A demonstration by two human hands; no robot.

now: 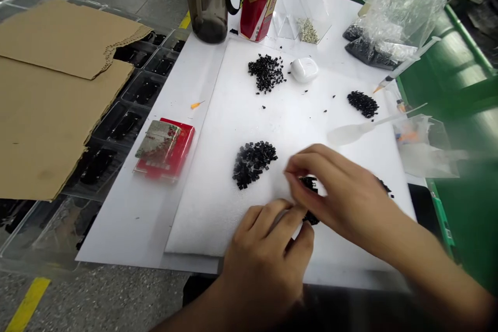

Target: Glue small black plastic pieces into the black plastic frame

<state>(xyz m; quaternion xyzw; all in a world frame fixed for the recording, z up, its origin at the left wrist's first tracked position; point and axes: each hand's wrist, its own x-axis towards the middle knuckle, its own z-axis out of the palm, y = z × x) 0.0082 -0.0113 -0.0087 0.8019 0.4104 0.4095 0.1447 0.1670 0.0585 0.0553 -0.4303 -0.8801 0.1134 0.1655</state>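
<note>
My right hand [338, 192] is closed in a pinch, thumb and forefinger tips together above the white foam sheet [202, 218]. Whatever lies between those tips is too small or hidden to tell. Just below, my left hand [268, 259] rests with curled fingers, its fingertips close to the right thumb; what it grips is hidden. Black parts [310, 184] show in the gap under my right hand, partly covered. Left of the hands lies a heap of small, flat black squares [254, 162]. More black bits [384, 184] peek out beyond my right wrist.
Farther back are tiny black pieces [266, 72], a white case [304, 70], an oval black pile [362, 104], a dropper [350, 132] and a syringe [404, 67]. A dark bottle [208, 0] and red-gold carton [260, 0] stand behind. Left are a red box [181, 153] and cardboard [42, 129].
</note>
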